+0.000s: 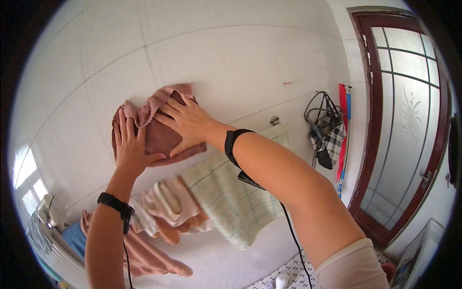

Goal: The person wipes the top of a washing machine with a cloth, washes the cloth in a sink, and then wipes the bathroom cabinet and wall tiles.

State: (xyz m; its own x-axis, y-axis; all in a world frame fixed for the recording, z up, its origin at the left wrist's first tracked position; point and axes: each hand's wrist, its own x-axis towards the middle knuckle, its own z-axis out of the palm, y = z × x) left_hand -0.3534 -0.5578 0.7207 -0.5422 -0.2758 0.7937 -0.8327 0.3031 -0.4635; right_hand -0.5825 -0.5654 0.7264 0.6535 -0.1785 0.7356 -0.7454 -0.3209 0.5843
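Observation:
A brownish-pink towelling cloth point(161, 137) is spread against the white tiled wall point(231, 62), its upper edge bunched in folds. My left hand point(131, 150) lies flat on the cloth's left part, fingers pointing up and apart. On the right part rests my right hand point(188, 121), open, with its fingers spread toward the upper left and its thumb lower down. Both palms press the cloth to the tiles; what lies beneath them is hidden. Each wrist wears a black strap with a small device and a cable.
Below the cloth hang a pale checked towel point(231, 197), several light and tan cloths point(173, 202) and a pink towel point(149, 255). Bags and straps point(327, 127) hang right, beside red and blue poles point(345, 125). A brown-framed glass door point(404, 125) stands far right, a white radiator-like panel point(55, 262) lower left.

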